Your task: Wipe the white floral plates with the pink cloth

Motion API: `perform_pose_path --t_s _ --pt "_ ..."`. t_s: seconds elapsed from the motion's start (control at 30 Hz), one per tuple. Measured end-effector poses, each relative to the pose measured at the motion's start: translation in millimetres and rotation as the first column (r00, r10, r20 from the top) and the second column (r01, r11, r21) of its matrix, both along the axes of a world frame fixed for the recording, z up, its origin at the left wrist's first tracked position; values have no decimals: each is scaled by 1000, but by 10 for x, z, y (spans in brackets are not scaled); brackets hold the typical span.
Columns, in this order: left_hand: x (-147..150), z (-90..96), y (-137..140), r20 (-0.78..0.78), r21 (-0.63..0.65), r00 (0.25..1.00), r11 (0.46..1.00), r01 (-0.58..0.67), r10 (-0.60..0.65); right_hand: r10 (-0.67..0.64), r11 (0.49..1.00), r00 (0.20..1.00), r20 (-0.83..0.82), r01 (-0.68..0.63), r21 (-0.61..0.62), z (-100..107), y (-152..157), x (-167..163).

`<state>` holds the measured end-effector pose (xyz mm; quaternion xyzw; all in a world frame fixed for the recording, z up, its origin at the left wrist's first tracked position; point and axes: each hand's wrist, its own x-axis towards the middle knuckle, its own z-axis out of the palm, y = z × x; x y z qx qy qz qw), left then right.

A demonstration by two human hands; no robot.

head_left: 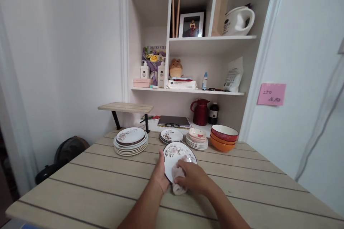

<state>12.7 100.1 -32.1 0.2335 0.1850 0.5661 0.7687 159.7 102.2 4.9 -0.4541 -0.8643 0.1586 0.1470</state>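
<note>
A white plate [169, 162] with a dark rim and brown flower print is tilted up above the table. My left hand [160, 171] grips it by its left edge, thumb along the rim and the other fingers hidden behind. My right hand [192, 177] is closed on a pale, crumpled cloth [178, 182], pressed against the lower right of the plate's face. Just behind are a short stack of similar flowered plates [172, 136] and a stack of small white dishes [197, 144] topped by pink-patterned bowls [197, 134].
A taller plate stack [130, 146] stands at the left, beside a small raised wooden shelf [125, 107]. Red and orange bowls [224, 139] are nested at the right. Along the back are a laptop [174, 121], glasses, a red jug [200, 112] and a dark bottle [214, 113].
</note>
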Motion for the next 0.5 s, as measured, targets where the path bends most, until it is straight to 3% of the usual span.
perform_pose_path --t_s 0.2,0.33,0.43,0.5 --pt "5 10 2 -46 18 997 998 55 -54 12 993 976 -219 14 118 4 9 -185" --pt "11 11 14 3 42 999 998 38 -38 -91 991 965 -246 112 73 -27 106 -55" --pt "15 12 24 55 27 998 1000 -5 3 -46 999 925 -378 49 0 -41 151 77" --pt "16 8 34 77 12 997 1000 -8 7 1 1000 856 -516 -7 -11 -35 178 137"
